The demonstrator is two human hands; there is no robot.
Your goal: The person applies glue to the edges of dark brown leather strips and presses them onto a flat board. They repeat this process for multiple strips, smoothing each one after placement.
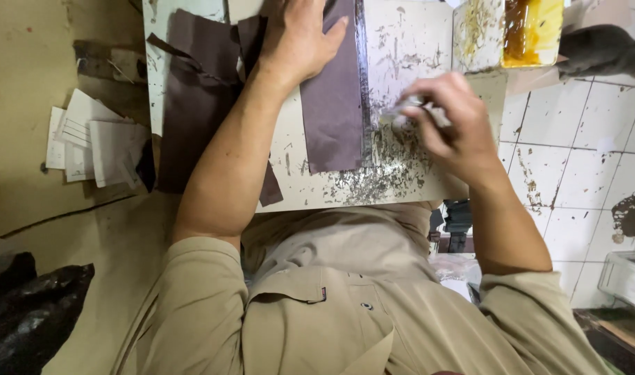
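My left hand (300,38) presses flat on a long dark brown strip of material (331,111) that lies on a stained white board (407,48). My right hand (449,121) is closed around a small blurred tool, likely a brush (411,111), held at the strip's right edge, which looks wet and dark. More dark brown pieces (192,90) lie to the left of my left forearm.
A tray with yellow-brown glue (532,31) sits at the board's top right. Folded white papers (95,139) lie on the floor at left, a black plastic bag (26,312) at bottom left. White tiled floor (581,153) is at right, with a clear container (626,278).
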